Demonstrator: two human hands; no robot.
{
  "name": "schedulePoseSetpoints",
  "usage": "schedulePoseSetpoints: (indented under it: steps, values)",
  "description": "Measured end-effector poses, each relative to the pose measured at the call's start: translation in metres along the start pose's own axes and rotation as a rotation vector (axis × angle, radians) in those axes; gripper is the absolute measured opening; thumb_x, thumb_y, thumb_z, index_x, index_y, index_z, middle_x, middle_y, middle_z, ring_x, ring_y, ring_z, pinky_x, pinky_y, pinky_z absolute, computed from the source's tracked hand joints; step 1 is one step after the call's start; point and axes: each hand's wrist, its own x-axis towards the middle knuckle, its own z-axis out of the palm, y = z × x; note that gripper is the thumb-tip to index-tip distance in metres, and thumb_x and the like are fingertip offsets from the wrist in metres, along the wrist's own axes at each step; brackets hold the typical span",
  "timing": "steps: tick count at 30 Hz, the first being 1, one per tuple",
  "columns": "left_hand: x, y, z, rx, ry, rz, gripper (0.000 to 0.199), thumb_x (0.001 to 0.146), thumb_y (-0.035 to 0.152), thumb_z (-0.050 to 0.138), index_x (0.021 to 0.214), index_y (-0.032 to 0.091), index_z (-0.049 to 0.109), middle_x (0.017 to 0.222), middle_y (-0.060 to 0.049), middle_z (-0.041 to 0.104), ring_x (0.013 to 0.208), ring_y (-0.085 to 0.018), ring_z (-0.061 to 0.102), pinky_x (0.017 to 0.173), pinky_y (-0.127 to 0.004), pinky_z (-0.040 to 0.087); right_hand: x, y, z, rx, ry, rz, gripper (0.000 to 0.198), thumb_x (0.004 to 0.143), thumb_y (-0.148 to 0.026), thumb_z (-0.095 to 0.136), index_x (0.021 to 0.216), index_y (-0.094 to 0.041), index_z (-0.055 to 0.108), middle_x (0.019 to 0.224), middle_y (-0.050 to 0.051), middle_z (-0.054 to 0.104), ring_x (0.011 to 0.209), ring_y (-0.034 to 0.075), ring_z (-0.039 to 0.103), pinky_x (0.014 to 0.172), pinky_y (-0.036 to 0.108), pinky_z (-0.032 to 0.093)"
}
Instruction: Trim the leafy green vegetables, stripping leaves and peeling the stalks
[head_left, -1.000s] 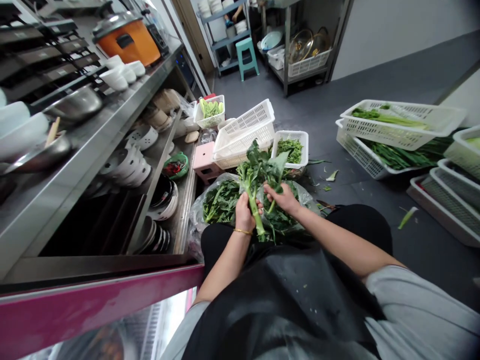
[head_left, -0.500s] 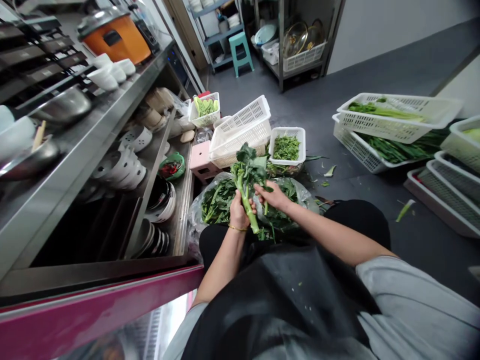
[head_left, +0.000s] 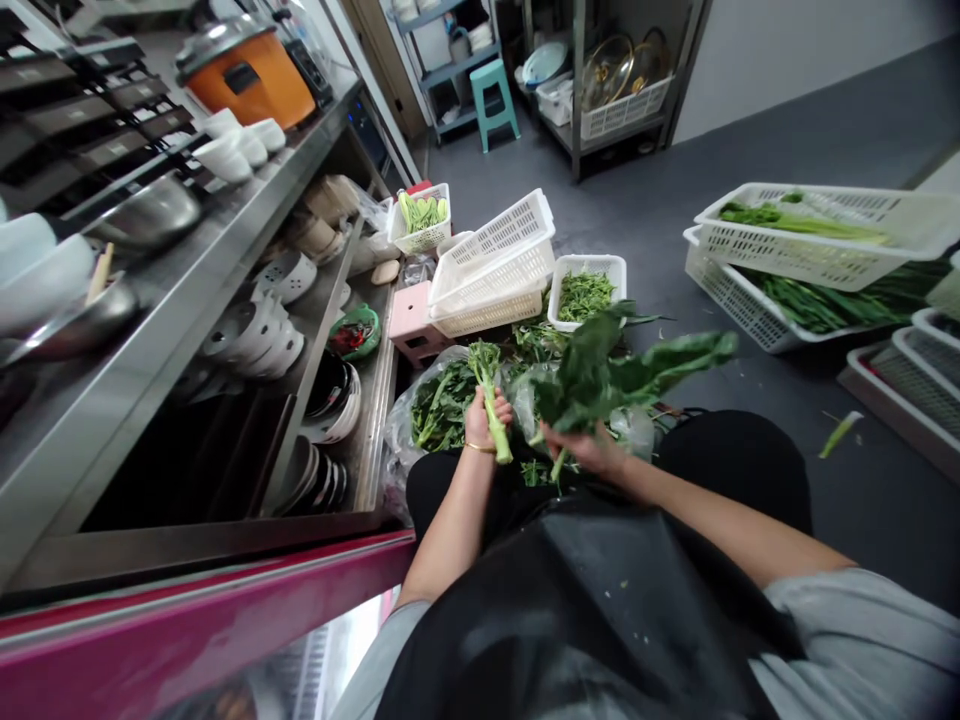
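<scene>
My left hand (head_left: 480, 418) is closed round a thick green vegetable stalk (head_left: 493, 410), whose small leafy tip points up and away from me. To its right, my right hand (head_left: 589, 448) grips a bunch of large dark green leaves (head_left: 611, 375) by their stems; the leaves are partly smeared by motion and fan out to the right. Below and between the hands lies a clear plastic bag (head_left: 397, 425) with more leafy greens (head_left: 446, 405) in it. Just beyond the leaves stands a white basket (head_left: 555, 290) of cut greens (head_left: 585, 295).
Stacked white baskets (head_left: 495, 270) rest by a pink stool (head_left: 411, 318) ahead. On the left runs a steel counter (head_left: 247, 215) with bowls below. Baskets of vegetables (head_left: 795, 255) stand on the floor at right, near a stray leaf scrap (head_left: 840, 433). A teal stool (head_left: 493, 100) stands farther back.
The big leaves have come off the stalk and are now in my right hand, which has moved right. My left hand still holds the stalk, now mostly bare.
</scene>
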Motion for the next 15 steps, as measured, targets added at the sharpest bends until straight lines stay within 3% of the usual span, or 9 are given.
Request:
schedulePoseSetpoints:
  steps: [2, 5, 8, 11, 13, 15]
  values:
    - [-0.01, 0.005, -0.001, -0.034, -0.134, -0.058, 0.05, 0.087, 0.062, 0.036, 0.076, 0.016, 0.054, 0.048, 0.006, 0.03, 0.035, -0.005, 0.024, 0.031, -0.014, 0.02, 0.02, 0.0, -0.008, 0.201, 0.015, 0.131, 0.039, 0.085, -0.042, 0.044, 0.057, -0.017, 0.057, 0.05, 0.001, 0.054, 0.049, 0.013, 0.052, 0.055, 0.027, 0.047]
    - [-0.025, 0.004, 0.005, 0.008, -0.226, -0.082, 0.047, 0.087, 0.061, 0.036, 0.077, 0.017, 0.052, 0.048, 0.006, 0.03, 0.034, -0.005, 0.022, 0.029, -0.015, 0.017, 0.053, -0.005, -0.006, 0.483, 0.09, 0.299, 0.024, 0.072, -0.038, 0.052, 0.073, -0.015, 0.061, 0.052, 0.0, 0.053, 0.047, 0.012, 0.048, 0.045, 0.024, 0.038]
    - [-0.035, -0.002, 0.016, 0.116, -0.216, -0.067, 0.046, 0.085, 0.06, 0.043, 0.069, 0.017, 0.045, 0.047, 0.006, 0.032, 0.032, -0.005, 0.025, 0.029, -0.016, 0.02, 0.067, -0.015, 0.005, 0.37, 0.15, 0.157, 0.023, 0.07, -0.039, 0.057, 0.073, -0.016, 0.059, 0.056, -0.001, 0.054, 0.048, 0.012, 0.047, 0.05, 0.025, 0.04]
    - [-0.038, -0.011, 0.021, 0.196, -0.176, 0.079, 0.04, 0.08, 0.055, 0.056, 0.071, 0.018, 0.044, 0.048, 0.006, 0.04, 0.034, -0.005, 0.035, 0.033, -0.016, 0.029, 0.067, -0.025, 0.01, 0.09, 0.259, -0.103, 0.028, 0.074, -0.044, 0.059, 0.069, -0.017, 0.056, 0.063, 0.001, 0.058, 0.057, 0.013, 0.05, 0.058, 0.026, 0.042]
    - [-0.038, -0.017, 0.021, 0.214, -0.143, 0.152, 0.035, 0.079, 0.05, 0.06, 0.076, 0.019, 0.046, 0.05, 0.006, 0.043, 0.036, -0.006, 0.039, 0.036, -0.016, 0.033, 0.065, -0.03, 0.009, -0.034, 0.236, -0.216, 0.031, 0.072, -0.046, 0.062, 0.067, -0.017, 0.055, 0.066, 0.001, 0.059, 0.061, 0.013, 0.05, 0.059, 0.026, 0.042]
    - [-0.037, -0.018, 0.02, 0.176, -0.088, 0.1, 0.033, 0.081, 0.049, 0.058, 0.076, 0.019, 0.046, 0.049, 0.006, 0.042, 0.036, -0.006, 0.038, 0.036, -0.016, 0.032, 0.061, -0.034, 0.008, -0.093, 0.144, -0.241, 0.034, 0.072, -0.048, 0.063, 0.062, -0.017, 0.053, 0.062, 0.001, 0.057, 0.059, 0.013, 0.049, 0.057, 0.025, 0.04]
